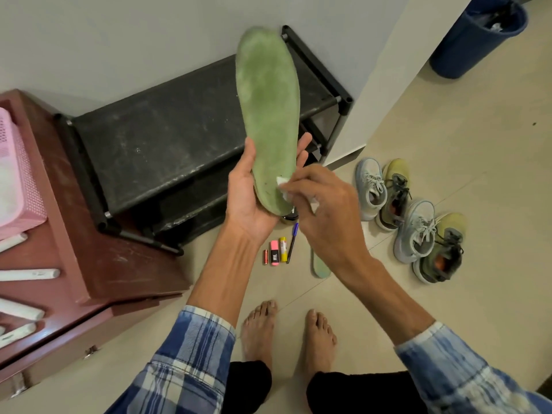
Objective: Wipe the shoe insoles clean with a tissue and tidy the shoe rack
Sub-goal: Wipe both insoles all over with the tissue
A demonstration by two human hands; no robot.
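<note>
A long green insole (267, 100) stands upright in front of me, its heel end cupped in my left hand (252, 192), thumb on one edge and fingers behind the other. My right hand (322, 201) pinches a small white tissue (282, 183) and presses it against the insole's lower part. Behind the insole is the black shoe rack (155, 144), its dusty top shelf bare. A second green insole (320, 268) lies on the floor, partly hidden by my right forearm.
Two pairs of sneakers, light blue (370, 186) and olive (439, 252), stand on the tiled floor at right. A battery, pink eraser (274, 253), glue stick and pen lie below the rack. A maroon cabinet (98, 264) with a pink basket (18, 174) is left; a blue bin (478, 37) is far right.
</note>
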